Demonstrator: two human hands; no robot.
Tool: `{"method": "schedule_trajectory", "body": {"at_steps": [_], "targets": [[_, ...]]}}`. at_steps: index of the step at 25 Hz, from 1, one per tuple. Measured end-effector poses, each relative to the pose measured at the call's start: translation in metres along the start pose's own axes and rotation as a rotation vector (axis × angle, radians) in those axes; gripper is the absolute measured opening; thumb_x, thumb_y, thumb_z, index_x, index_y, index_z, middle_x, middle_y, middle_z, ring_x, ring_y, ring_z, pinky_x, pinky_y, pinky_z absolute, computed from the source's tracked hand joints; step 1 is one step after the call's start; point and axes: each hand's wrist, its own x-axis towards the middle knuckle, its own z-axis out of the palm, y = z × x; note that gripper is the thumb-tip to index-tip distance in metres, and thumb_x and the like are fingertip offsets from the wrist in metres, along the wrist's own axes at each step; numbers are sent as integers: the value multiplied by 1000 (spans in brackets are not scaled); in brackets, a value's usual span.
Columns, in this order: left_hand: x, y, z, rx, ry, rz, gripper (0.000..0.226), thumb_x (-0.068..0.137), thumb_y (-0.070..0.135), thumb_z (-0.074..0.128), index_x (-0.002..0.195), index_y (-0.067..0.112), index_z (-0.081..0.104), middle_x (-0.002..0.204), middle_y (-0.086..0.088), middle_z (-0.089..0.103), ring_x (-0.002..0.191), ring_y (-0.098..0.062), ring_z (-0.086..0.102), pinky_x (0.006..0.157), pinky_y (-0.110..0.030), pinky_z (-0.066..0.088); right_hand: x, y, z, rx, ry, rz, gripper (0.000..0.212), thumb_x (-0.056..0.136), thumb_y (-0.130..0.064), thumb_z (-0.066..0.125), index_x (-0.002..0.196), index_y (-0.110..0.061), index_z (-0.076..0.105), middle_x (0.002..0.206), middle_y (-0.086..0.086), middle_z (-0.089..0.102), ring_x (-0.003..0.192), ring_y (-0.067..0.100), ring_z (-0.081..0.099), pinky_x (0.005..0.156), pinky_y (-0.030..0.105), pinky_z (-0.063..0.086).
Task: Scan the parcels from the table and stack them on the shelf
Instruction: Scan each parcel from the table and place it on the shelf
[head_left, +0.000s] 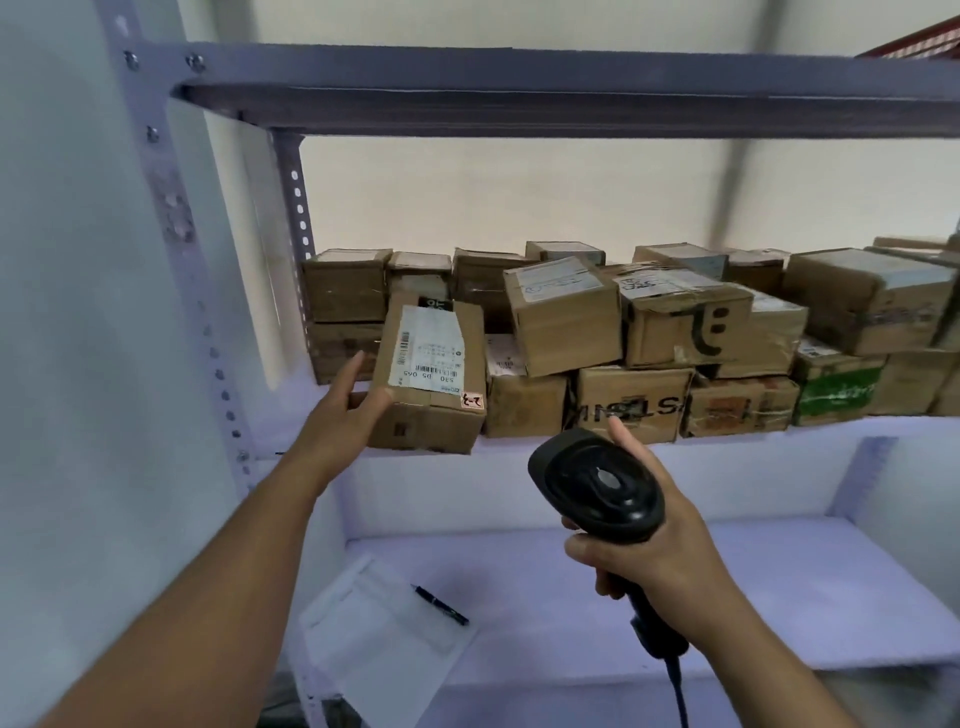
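Cardboard parcel (431, 395) is leaning at the shelf (727, 441) front edge, left end. The left hand (337, 415) is pressing its side with straight fingers, and the right hand (660, 545) is gripping the scanner (597, 483). If released so, the parcel is risking tipping off.

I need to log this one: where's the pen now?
In the head view, the pen lies on the white sheet on the lower shelf, left of centre, below the left hand and left of the scanner.
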Motion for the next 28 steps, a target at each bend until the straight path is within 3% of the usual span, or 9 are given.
{"method": "schedule_trajectory", "body": {"at_steps": [3,6,8,14,17,20,22,25,28], "targets": [[15,-5,12,45,-13,58,57,101,44,38,152,40,15,152,-1,37,125,-18,44,84,-22,39,7,0,2,-14,32,14,105,69,8,81,125,-68,36,119,12,65,53,27,63,51,32,52],[19,-11,16,40,-28,119,66,91,44,60,148,39,27,148,1,42,127,-19,46,96,-26,41,12,1,2,-23,58,0,105,69,6,83,120,-75,39,118,13,65,52,29,62,51,31,52],[22,-15,14,43,-46,122,72,83,38,72,143,40,33,143,1,46,119,-18,51,95,-27,44,15,3,4,-28,67,-10,105,68,5,84,119,-76,40,117,13,66,52,29,62,51,32,52],[29,-18,13,81,-44,138,74,83,35,73,144,38,31,144,0,44,111,-14,48,88,-25,44,20,7,6,-58,45,3,105,70,8,81,128,-66,36,117,14,65,52,29,62,51,33,52],[27,-18,15,72,-14,135,89,81,35,75,149,38,18,150,0,39,124,-20,47,96,-30,44,19,8,2,-78,51,-2,105,69,8,81,128,-65,34,116,14,66,51,29,62,50,33,53],[14,-14,22,115,106,131,103,77,41,77,152,38,6,158,3,25,142,-22,29,111,-40,33,16,9,-10,-56,48,-9,106,69,8,80,126,-66,31,120,15,63,52,27,62,50,32,53],[-6,-9,30,162,244,148,98,78,47,75,152,36,13,158,3,24,143,-20,24,112,-42,29,11,13,-22,-37,44,-14,106,70,8,79,126,-66,29,119,16,63,52,25,63,50,30,52],[-54,3,63,146,436,217,75,77,51,66,143,28,39,140,2,45,128,-17,40,102,-36,38,1,23,-50,14,41,-10,108,70,3,83,131,-64,24,116,12,65,55,24,64,53,30,52],[-111,15,127,-8,441,208,41,84,32,72,121,29,55,117,8,58,101,-6,53,86,-29,46,-13,32,-83,65,21,10,115,62,-21,89,145,-55,17,120,-5,62,60,26,67,58,32,56]]}}
